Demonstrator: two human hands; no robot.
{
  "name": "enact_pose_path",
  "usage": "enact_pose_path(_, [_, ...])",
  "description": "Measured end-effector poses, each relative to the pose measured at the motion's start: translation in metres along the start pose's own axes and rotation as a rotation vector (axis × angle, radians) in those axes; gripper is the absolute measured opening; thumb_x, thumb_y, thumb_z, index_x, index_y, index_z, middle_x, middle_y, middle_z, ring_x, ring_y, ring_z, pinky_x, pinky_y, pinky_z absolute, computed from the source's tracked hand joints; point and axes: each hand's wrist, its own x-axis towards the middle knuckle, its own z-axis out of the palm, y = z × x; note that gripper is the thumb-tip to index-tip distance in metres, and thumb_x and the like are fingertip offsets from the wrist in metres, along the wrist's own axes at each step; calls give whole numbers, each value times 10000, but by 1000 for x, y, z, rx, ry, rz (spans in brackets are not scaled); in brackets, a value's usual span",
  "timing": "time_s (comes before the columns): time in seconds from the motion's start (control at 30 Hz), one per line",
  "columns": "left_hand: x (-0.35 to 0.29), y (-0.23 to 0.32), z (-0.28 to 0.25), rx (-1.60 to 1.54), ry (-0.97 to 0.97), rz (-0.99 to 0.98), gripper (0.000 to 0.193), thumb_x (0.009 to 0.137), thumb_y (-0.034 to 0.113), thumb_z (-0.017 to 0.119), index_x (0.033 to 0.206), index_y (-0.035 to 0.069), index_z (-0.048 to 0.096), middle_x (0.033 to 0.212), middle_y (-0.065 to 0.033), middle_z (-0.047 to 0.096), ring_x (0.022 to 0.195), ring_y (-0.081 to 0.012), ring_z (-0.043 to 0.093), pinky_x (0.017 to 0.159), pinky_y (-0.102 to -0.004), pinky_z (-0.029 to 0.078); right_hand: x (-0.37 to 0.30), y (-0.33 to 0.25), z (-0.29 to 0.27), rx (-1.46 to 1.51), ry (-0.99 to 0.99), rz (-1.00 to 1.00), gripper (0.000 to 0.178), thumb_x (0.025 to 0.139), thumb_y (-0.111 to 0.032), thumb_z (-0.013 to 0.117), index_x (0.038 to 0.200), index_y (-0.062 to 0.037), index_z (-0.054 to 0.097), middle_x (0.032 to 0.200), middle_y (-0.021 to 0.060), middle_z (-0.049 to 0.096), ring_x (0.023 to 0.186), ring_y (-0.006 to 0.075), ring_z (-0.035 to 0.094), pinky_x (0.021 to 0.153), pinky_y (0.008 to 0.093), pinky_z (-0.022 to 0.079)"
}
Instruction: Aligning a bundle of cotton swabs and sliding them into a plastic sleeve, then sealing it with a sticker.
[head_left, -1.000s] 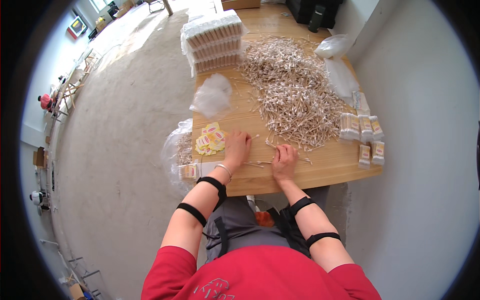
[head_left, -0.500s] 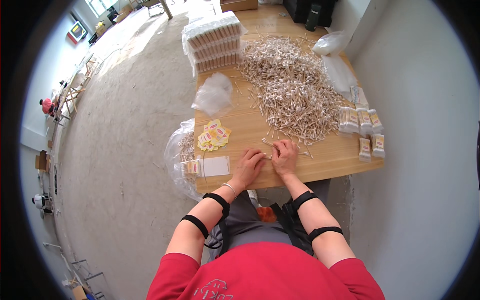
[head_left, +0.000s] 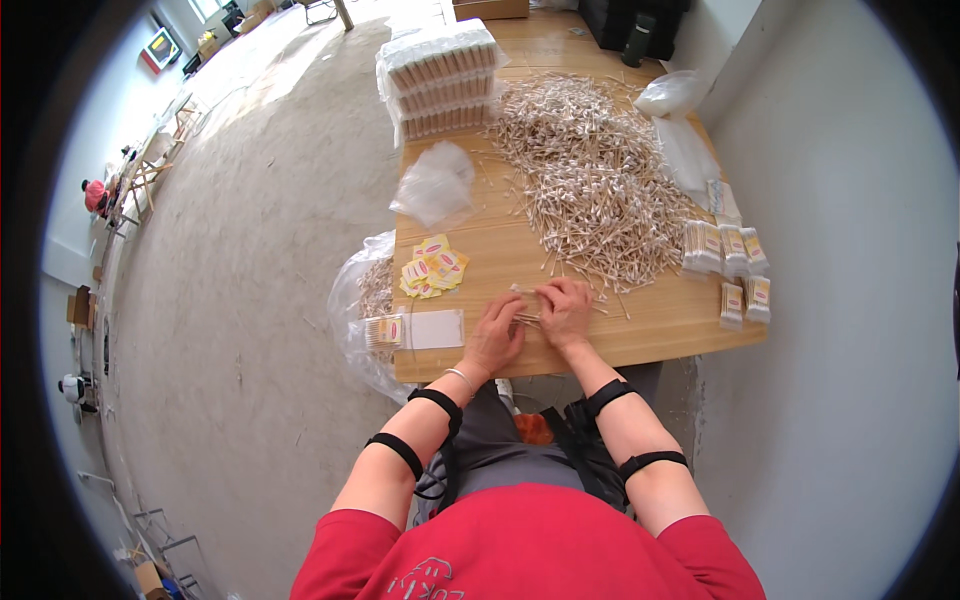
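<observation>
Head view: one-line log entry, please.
left hand: at loose swabs | right hand: at same swabs | swab pile: beyond hands | yellow cards: left of hands

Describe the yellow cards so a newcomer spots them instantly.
On the wooden table, look toward the left edge, past the left hand. The yellow cards lie between clear plastic and a white rectangle, the only yellow pieces heaped loose.

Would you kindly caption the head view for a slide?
Left hand and right hand, a few cotton swabs between them, near a large swab pile.
</observation>
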Motion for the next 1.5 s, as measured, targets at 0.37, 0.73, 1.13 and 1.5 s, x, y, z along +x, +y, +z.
enact_pose_path(0.37, [3,-2,2,115,-30,53,367,798,103,645,1149,29,565,1197,-148,559,1198,-331,471,1086,-468,308,-6,25,-45,-60,-174,-147,322,749,-118,616,1070,-122,638,1111,27,582,1098,242,475,954,395,336])
enact_pose_path(0.73, [3,-5,3,45,30,51,283,784,17,606,1067,32,611,1128,-141,603,1141,-324,528,1056,-462,354,-12,15,-39,-108,-210,-157,302,767,-193,669,1068,-199,652,1127,13,563,1114,228,468,973,416,316])
enact_pose_path(1.13, [5,-6,4,14,92,80,171,782,30,653,952,27,635,1034,-122,633,1079,-309,567,1037,-463,379,-6,52,-51,-176,-19,-31,119,760,-195,698,872,-162,678,965,-20,606,998,214,526,886,381,374])
enact_pose_path(1.5, [6,-4,-2,21,19,77,154,786,36,657,936,35,624,980,-115,617,1010,-308,569,994,-448,410,2,21,-34,-314,-30,-2,87,764,-213,686,841,-173,680,910,-26,586,951,202,527,886,373,366])
